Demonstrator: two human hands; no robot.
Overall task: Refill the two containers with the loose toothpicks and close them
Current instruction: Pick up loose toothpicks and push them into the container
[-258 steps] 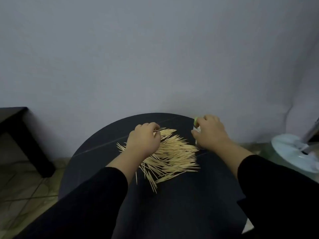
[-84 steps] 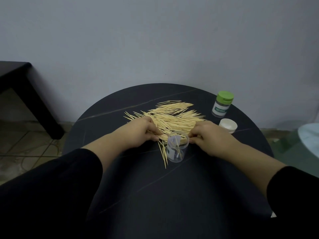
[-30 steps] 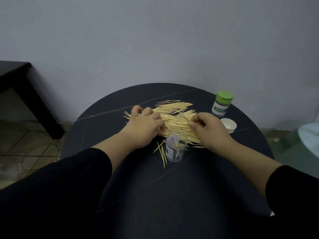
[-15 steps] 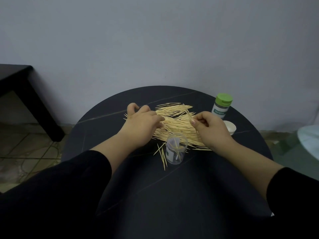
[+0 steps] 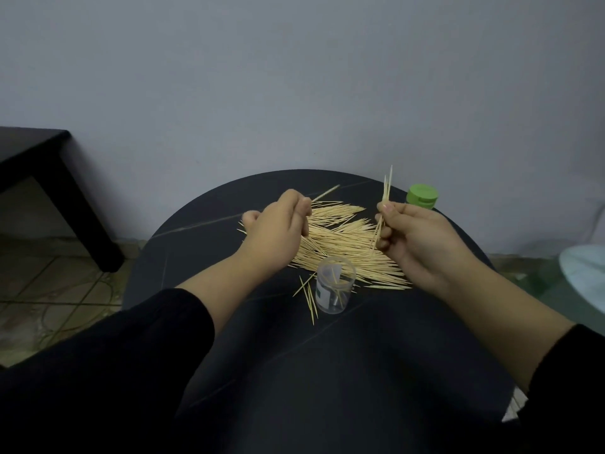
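Observation:
A heap of loose toothpicks [image 5: 340,244] lies on the round black table [image 5: 327,371]. An open clear container [image 5: 334,284] stands upright at the heap's near edge with a few toothpicks inside. My left hand [image 5: 278,231] hovers over the heap's left side and pinches a toothpick that points up to the right. My right hand [image 5: 415,244] is raised over the heap's right side and grips a small bunch of toothpicks held nearly upright. A second container with a green lid [image 5: 422,196] stands behind my right hand, mostly hidden.
A few stray toothpicks [image 5: 307,296] lie just left of the clear container. A dark side table [image 5: 39,158] stands at the left by the wall. A pale blue round object [image 5: 586,273] sits on the floor at the right. A grey wall is close behind the table.
Both hands have lifted off the heap, each with toothpicks pinched. The right hand's bunch now stands upright. The white lid seen earlier is hidden behind my right hand.

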